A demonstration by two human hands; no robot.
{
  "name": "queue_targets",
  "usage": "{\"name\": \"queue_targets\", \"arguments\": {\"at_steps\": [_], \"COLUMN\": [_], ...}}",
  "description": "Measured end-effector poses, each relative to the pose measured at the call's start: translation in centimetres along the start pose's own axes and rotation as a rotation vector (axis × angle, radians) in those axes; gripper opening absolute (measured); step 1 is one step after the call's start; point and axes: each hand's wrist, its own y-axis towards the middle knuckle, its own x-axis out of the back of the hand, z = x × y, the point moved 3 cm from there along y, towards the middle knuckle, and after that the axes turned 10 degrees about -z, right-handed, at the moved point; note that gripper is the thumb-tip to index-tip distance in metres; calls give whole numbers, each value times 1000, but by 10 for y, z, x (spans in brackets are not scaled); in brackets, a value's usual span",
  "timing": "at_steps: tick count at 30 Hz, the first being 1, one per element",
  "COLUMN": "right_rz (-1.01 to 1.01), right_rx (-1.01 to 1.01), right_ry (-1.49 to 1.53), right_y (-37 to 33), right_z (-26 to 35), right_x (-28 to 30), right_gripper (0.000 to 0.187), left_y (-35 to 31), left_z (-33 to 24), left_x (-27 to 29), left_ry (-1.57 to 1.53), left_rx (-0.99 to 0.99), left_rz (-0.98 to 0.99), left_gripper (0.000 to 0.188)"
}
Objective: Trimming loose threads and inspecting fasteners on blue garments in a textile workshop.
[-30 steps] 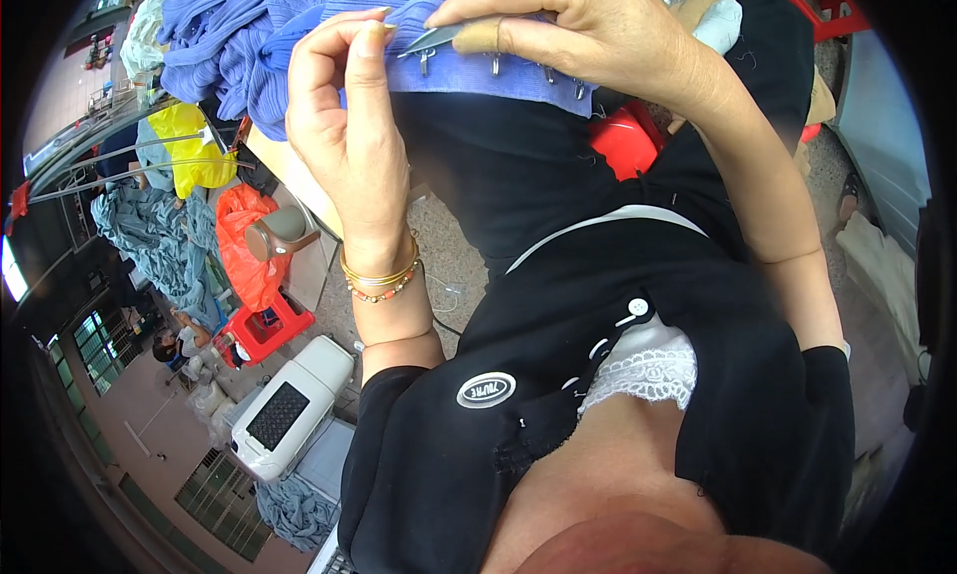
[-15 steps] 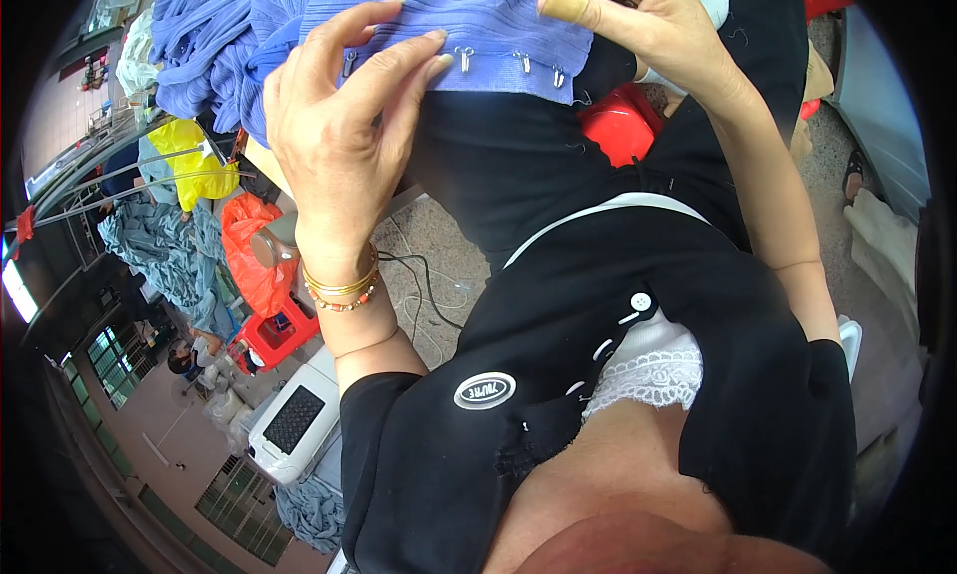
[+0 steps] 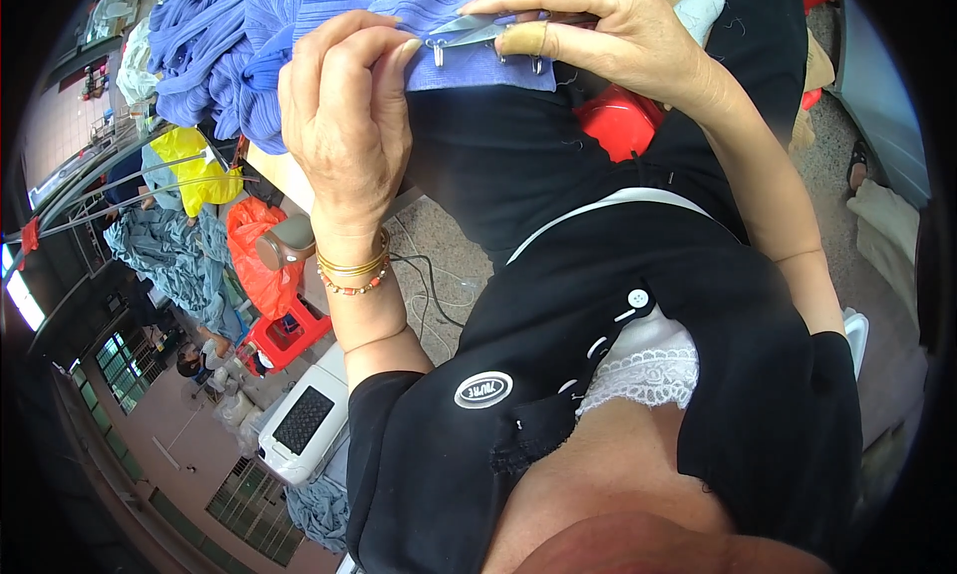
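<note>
A blue-violet ribbed knit garment (image 3: 449, 75) lies across my lap, with small metal hooks (image 3: 438, 53) in a row along its near edge. My left hand (image 3: 344, 115) is closed, its thumb and fingertips pinching the garment's edge beside the leftmost visible hook. From the right, my right hand (image 3: 628, 45) grips a pair of thread snips (image 3: 469, 31), the pointed metal blades reaching to that hook. A tan covering (image 3: 523, 41) wraps the right thumb. The snips' handles are mostly hidden by my fingers.
More blue knit fabric (image 3: 199, 55) is heaped at the far left. Red plastic (image 3: 618, 120) shows between my legs. On the left are a yellow bag (image 3: 204, 170), an orange-red bag (image 3: 261, 260), a red stool (image 3: 284, 335) and a white machine (image 3: 304, 419). Another person sits farther off.
My right hand has moved left and down, bringing the snips' blades to the hook. My left fingers have closed onto the garment's edge, which has shifted slightly left.
</note>
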Motion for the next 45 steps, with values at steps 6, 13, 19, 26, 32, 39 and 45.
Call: {"name": "queue_targets", "arguments": {"at_steps": [6,13,19,26,32,39,45], "right_rz": [68,83,-2,45,-204,-66,-28], "right_rx": [-210,-405,43,-366,-276,-596,-555], "right_ry": [-103,-134,-139,-178,324,-151,-131], "right_y": [15,20,19,18,-17,-29,-41], "right_z": [9,28,15,24,-1,31,23], "right_x": [1,7,-3,12,31,31,24], "right_gripper": [30,27,23,19,27,28,29], "left_y": [7,6,9,10,19,9,5], "left_z": [-8,-4,-9,-13,-30,-38,-40], "left_x": [5,4,5,14,30,-4,-4], "left_ry": [34,14,25,-99,-344,201,289], "left_rx": [-29,-42,-27,0,-37,-25,-61], "left_rz": [16,4,3,-59,96,245,291], "left_gripper": [10,14,15,8,25,31,23]}}
